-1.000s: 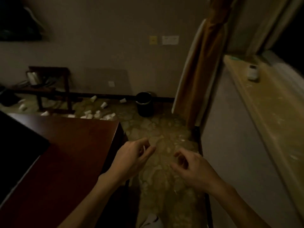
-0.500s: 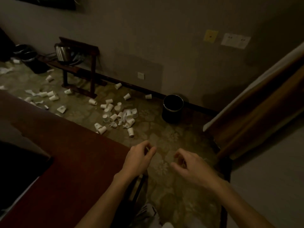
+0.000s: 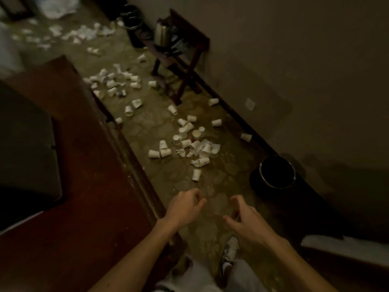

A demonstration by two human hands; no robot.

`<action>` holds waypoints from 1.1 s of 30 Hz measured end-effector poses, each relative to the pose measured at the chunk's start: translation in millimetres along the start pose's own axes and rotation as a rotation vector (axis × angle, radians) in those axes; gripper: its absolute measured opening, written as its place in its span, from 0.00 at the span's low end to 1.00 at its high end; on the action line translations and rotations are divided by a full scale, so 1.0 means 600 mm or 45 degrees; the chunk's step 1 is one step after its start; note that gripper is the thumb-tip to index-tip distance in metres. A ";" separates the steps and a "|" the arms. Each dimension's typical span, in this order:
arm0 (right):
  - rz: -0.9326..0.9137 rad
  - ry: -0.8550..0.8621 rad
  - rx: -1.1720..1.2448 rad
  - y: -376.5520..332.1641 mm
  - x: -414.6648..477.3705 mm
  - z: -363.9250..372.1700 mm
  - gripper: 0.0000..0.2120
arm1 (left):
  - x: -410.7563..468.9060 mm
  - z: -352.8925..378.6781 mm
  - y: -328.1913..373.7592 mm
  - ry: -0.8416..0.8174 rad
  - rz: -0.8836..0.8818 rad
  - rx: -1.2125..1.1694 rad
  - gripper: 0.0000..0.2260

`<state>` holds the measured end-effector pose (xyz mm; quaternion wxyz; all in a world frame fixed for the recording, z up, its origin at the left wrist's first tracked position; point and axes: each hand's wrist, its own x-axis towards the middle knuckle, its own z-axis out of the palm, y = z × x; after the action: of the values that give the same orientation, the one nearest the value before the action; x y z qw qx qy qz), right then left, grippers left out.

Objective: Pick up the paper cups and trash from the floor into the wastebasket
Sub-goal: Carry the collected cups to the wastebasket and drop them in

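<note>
Both hands are hovering low over the floor, neither one touching anything. My right hand is hanging wide, fingers half-curled, nothing in it. My left hand is curling its fingers in toward the thumb, and it's too dim to tell if it's pinching something small.

The nearest cup is lying on its side just ahead of the left hand. The main pile is sitting beyond it, with torn paper mixed in. More cups are trailing off along the desk, and crumpled paper is lying at the far end. The wastebasket is standing upright by the wall, ahead and to my right, well apart from most of the mess.

Risks I'm seeing:
- Thin cups are likely crushing under a hard grab, and any dregs would be spilling.
- The bin is looking small for this volume, so loose cups could be overflowing; I'd nest them.
- Throwing from a distance is risking misses, or tipping the bin.
- Low light is hiding the small scraps.
- Cups near the stand mean reaching close to the kettle, which I could knock.
- My shoe is close enough to flatten strays.
</note>
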<state>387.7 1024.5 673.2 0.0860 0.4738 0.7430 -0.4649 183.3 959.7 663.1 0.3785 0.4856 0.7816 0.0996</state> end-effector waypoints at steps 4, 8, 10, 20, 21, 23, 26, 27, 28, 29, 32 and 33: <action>-0.046 -0.160 -0.098 -0.003 0.108 -0.069 0.22 | 0.080 0.003 0.024 -0.004 -0.153 -0.141 0.07; -0.073 -0.304 -0.182 -0.005 0.222 -0.102 0.23 | 0.180 0.003 0.014 -0.024 -0.235 -0.258 0.06; -0.048 -0.355 -0.209 -0.002 0.285 -0.114 0.24 | 0.243 0.003 -0.003 -0.047 -0.269 -0.331 0.06; 0.153 -0.408 -0.091 0.088 0.652 -0.077 0.27 | 0.597 0.082 -0.167 -0.102 -0.451 -0.342 0.06; 0.160 -0.422 -0.083 0.109 0.693 -0.062 0.26 | 0.629 0.104 -0.190 -0.110 -0.484 -0.336 0.07; 0.196 -0.433 -0.048 0.161 0.777 -0.025 0.24 | 0.696 0.158 -0.239 -0.101 -0.531 -0.362 0.09; 0.215 -0.457 -0.049 0.244 0.901 0.040 0.22 | 0.794 0.256 -0.321 -0.121 -0.512 -0.353 0.10; 0.196 -0.478 -0.059 0.272 0.943 0.063 0.20 | 0.826 0.291 -0.351 -0.136 -0.510 -0.346 0.11; 0.175 -0.494 -0.069 0.301 0.985 0.086 0.19 | 0.857 0.324 -0.380 -0.148 -0.510 -0.335 0.13; 0.150 -0.508 -0.080 0.330 1.028 0.110 0.19 | 0.886 0.359 -0.410 -0.153 -0.515 -0.323 0.15; 0.027 -0.530 -0.220 0.408 1.150 0.176 0.22 | 0.961 0.454 -0.488 -0.153 -0.516 -0.311 0.18; -0.018 -0.511 -0.284 0.431 1.187 0.196 0.25 | 0.983 0.481 -0.510 -0.153 -0.504 -0.303 0.20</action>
<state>171.9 1409.0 45.9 0.2807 0.3540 0.7611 -0.4654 30.1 1235.2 11.1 0.4912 0.2800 0.8203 0.0859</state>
